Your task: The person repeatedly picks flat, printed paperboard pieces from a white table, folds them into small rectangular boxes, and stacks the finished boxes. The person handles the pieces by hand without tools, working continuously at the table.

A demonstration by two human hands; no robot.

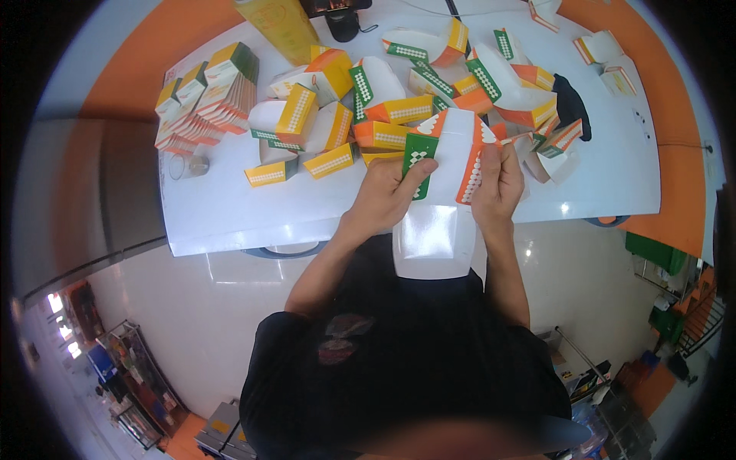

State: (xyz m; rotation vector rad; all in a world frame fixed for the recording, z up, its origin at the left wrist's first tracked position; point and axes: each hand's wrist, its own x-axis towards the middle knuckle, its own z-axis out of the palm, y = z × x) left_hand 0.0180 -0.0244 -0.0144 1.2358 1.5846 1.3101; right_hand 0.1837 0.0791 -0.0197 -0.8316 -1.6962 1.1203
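Between my hands is a partly folded paperboard food box (454, 157), its inside white and its side flaps green and orange with white dots. My left hand (391, 188) grips the green flap, thumb on top. My right hand (498, 180) pinches the orange flap at the opposite side. A glossy white panel of the box hangs down toward me, past the table's edge. Just beyond my hands lies a loose heap of folded boxes (399, 110) in yellow, orange and green.
Stacks of flat box blanks (218, 96) stand at the table's left, with a clear glass (188, 166) in front. At the back are a yellow bag (277, 31) and a dark cylindrical object (343, 25). Black cloth (571, 107) lies right of the heap on the white table (253, 211).
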